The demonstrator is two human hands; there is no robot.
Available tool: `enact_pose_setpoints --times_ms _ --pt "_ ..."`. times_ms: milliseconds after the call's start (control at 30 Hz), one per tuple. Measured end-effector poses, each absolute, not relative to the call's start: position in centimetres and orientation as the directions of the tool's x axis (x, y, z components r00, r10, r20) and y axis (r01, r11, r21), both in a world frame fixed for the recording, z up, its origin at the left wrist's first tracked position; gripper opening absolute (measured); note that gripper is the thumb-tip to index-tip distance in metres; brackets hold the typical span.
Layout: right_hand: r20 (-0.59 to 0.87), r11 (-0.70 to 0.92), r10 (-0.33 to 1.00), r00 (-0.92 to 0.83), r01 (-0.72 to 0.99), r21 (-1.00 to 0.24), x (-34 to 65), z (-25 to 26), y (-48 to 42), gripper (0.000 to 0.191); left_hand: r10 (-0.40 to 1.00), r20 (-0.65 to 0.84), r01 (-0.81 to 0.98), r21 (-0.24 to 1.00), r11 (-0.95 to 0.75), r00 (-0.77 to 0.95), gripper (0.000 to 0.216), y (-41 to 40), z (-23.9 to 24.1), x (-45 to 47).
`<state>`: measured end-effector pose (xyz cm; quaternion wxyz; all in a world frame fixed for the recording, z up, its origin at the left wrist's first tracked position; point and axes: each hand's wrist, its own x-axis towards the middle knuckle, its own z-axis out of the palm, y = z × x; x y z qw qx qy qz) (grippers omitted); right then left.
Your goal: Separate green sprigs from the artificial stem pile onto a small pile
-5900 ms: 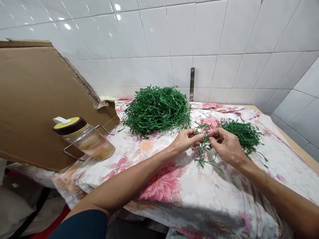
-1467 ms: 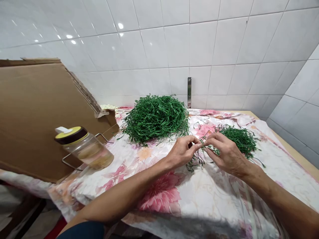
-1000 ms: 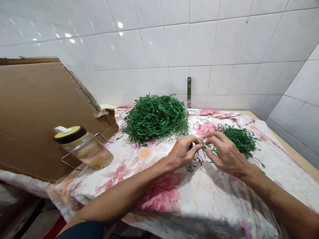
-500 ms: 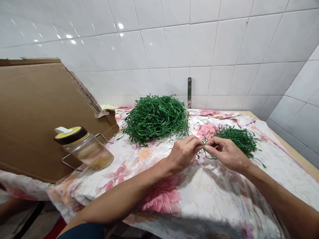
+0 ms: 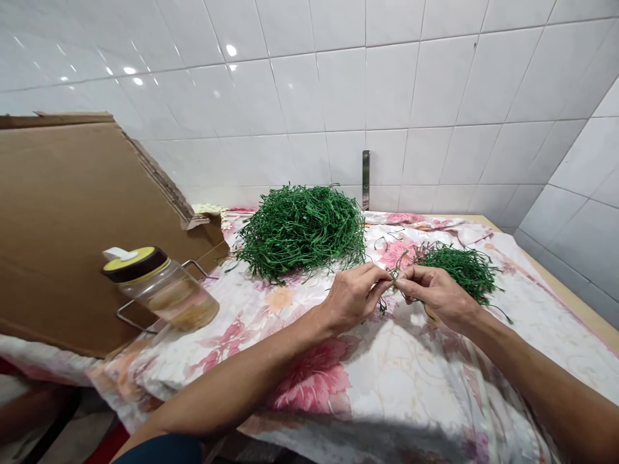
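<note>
My left hand (image 5: 355, 295) and my right hand (image 5: 438, 296) meet fingertip to fingertip above the cloth. Both are closed in a pinch on thin green stems (image 5: 395, 278), whose ends stick out above and below the fingers. How many stems they hold is too small to make out. Just behind my right hand lies a small pile of green stems (image 5: 457, 265), dark and tangled. A much larger heap of green stems (image 5: 302, 232), with small bud-like tips, sits behind and to the left of my left hand.
A flowered cloth (image 5: 309, 386) covers the table. At the left, a clear jar with a yellow and black lid (image 5: 169, 287) leans in a wire holder by a cardboard sheet (image 5: 72, 238). A metal bracket (image 5: 366, 180) is fixed to the tiled wall (image 5: 338, 90) behind.
My fingers have shifted slightly around the stems, and a stem now stands up more above my fingertips. The whole view has slid a little; the heaps look the same.
</note>
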<state>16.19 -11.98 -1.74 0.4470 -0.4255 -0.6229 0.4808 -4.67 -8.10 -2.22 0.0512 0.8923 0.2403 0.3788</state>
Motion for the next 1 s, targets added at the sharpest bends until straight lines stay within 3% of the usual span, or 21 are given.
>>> enact_pose_setpoints --times_ms 167,533,700,1000 --pt "0.212 0.264 0.947 -0.242 0.209 -0.942 16.4 -1.4 -12.1 0.031 0.49 0.627 0.404 0.288 -0.868 0.605 0.014 -8.1 -2.1 -4.7" --pt "0.076 0.164 0.975 -0.211 0.438 -0.884 17.1 -1.9 -12.0 0.038 0.361 0.641 0.472 -0.002 -0.882 0.677 0.023 -8.5 -3.0 -4.5" --pt "0.071 0.176 0.967 -0.246 0.433 -0.884 17.1 -2.1 -11.7 0.031 0.364 0.642 0.473 0.003 -0.881 0.674 0.025 -8.5 -3.1 -4.4" --pt "0.3 0.365 0.931 -0.209 0.498 -0.786 15.9 -1.8 -12.1 0.018 0.483 0.59 0.531 0.106 -0.841 0.647 0.016 -8.6 -2.9 -4.5"
